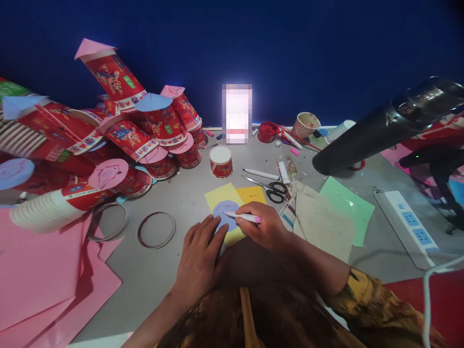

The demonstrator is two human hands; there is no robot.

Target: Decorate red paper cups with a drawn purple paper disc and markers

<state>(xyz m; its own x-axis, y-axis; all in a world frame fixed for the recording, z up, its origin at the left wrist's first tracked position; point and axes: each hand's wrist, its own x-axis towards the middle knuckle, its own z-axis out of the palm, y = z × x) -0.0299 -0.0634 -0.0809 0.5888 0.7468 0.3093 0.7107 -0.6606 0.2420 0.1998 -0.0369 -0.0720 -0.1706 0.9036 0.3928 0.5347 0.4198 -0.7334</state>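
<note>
My right hand [264,224] is closed around a white marker with a pink end [250,217], its tip at a round blue-violet paper [226,209]. That disc lies on a yellow sheet [217,194], with an orange-yellow paper [255,194] behind it. My left hand [203,246] rests flat, fingers stretched out, its fingertips at the disc's left edge. Just beyond the papers, black-handled scissors [274,192] lie on the table, with a capped white pen [261,173] close by. A red paper cup [221,164] stands upside down farther back.
Red paper cups with paper tops [123,135] are heaped at the left, near pink sheets [39,261] and two tape rings [156,230]. To the right are a cloth glove [322,212], green paper [350,208], a black cylinder [373,130] and a power strip [409,222]. A lit screen [237,113] stands behind.
</note>
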